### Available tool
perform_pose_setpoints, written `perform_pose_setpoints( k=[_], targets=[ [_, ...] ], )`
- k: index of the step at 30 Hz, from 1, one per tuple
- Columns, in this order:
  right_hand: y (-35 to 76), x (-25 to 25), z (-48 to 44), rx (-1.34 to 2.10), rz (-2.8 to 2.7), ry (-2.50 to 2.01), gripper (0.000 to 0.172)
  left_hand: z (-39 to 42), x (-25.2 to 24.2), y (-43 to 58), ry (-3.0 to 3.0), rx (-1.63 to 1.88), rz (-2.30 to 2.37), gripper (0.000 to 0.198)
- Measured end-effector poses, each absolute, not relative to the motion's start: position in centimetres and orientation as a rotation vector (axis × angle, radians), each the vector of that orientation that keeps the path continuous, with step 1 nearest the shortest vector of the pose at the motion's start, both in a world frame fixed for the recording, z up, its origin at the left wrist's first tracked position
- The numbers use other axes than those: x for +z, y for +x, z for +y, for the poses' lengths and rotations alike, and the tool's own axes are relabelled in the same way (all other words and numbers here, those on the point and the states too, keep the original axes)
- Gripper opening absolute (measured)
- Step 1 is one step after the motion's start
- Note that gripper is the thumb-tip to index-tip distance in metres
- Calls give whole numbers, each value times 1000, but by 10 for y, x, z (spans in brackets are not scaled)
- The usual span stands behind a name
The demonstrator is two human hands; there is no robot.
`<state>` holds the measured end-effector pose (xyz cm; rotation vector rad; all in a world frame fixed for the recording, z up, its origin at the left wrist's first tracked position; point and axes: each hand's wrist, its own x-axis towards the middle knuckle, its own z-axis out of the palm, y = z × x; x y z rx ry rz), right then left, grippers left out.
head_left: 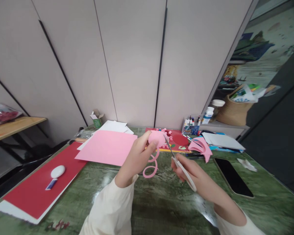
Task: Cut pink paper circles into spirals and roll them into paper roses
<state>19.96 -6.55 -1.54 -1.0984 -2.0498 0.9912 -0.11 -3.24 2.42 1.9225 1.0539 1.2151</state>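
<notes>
We cannot see some fingers of the left hand (138, 153) behind the disc (155, 137); beyond this hand, small pieces (171, 138) are too blurred to name.

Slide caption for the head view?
Left hand holds pink paper, a curled strip dangling; right hand holds scissors at the paper's edge.

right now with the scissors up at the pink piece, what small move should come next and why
Probably turn the pink piece slightly with the left hand, keeping the right hand steady: the scissors are at its right edge, and a curled pink strip hangs below, suggesting a curved cut.
</notes>
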Motion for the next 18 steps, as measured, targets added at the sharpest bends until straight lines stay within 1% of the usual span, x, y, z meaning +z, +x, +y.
perform_pose_setpoints(
  k=[9, 18],
  targets=[
    [200, -14, -64, 1001, -2051, -1120, 23, -30, 27, -8, 2038, 1082, 1032, 24],
    [201, -12, -66, 997, -2056, -1121, 20, -28, 23, -9, 1994, 1137, 1027, 24]
  ],
)
